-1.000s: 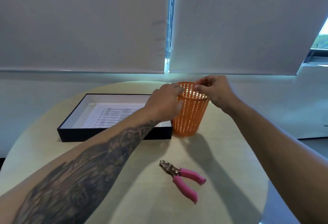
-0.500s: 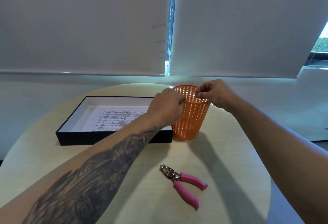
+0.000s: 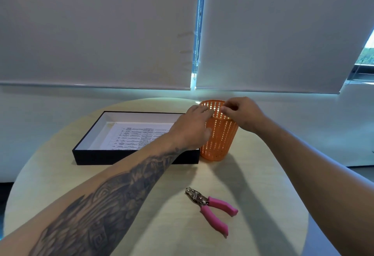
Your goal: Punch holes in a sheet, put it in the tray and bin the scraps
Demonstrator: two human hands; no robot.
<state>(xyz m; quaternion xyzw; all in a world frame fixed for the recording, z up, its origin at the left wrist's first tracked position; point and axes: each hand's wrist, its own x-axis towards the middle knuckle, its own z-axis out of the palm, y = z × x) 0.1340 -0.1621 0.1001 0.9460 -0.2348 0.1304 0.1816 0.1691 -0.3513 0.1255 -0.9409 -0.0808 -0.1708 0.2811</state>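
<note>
An orange mesh bin stands at the right end of a black tray. A printed sheet lies flat inside the tray. My left hand grips the bin's left side, thumb on the wall and fingers at the rim. My right hand hovers over the bin's mouth with its fingertips pinched together; any scraps between them are too small to see. The pink-handled hole punch lies on the table nearer to me, untouched.
Everything sits on a round pale wooden table, whose edge curves away at the right and left. White roller blinds and a low wall close off the far side, just behind the bin.
My right hand has sunk slightly, closer to the bin's rim, still pinched. My left hand stays on the bin. The punch and tray have not moved.
</note>
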